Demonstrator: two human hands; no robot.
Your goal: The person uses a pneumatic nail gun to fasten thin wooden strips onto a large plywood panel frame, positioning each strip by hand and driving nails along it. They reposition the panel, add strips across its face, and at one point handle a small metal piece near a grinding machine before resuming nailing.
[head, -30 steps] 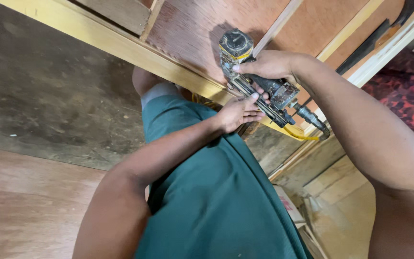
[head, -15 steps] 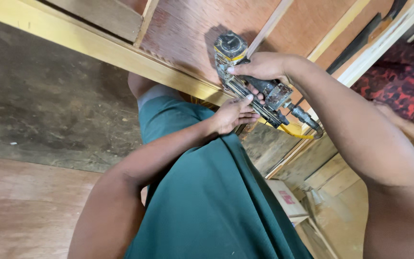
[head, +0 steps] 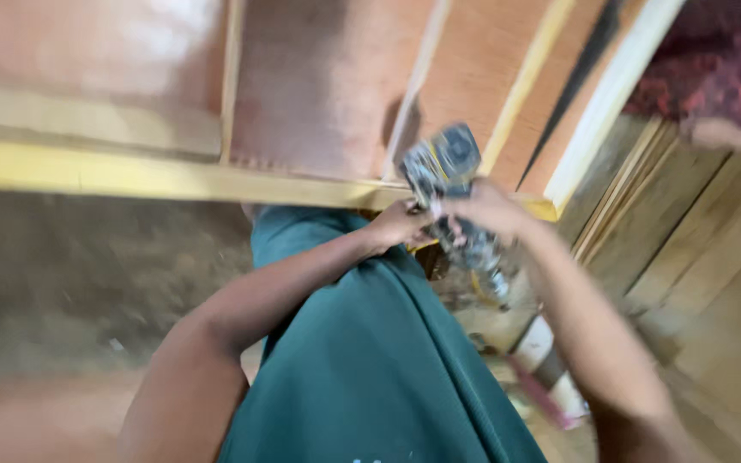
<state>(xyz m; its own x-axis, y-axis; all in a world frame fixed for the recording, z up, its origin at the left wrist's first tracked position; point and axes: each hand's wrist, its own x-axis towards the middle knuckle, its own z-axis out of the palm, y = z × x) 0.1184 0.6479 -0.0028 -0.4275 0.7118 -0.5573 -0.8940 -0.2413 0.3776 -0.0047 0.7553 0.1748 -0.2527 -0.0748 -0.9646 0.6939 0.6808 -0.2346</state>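
Wood frame crosses upper frame; at centre, both hands, right and left, clamp the nailer, slanting toward lower right.

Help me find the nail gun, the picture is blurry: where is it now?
In the head view, the nail gun sits right of centre, gripped by the right hand, left hand alongside, against the yellow wooden rail.

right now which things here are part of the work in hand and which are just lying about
In hand:
- nail gun, gripped by the right hand
- left hand, up against the tool
- yellow wooden rail under the tool's nose
- plywood panel behind the rail

Lying about:
- stacked wooden boards at right
- red patterned cloth, top right
- blurred pink object, too unclear to name
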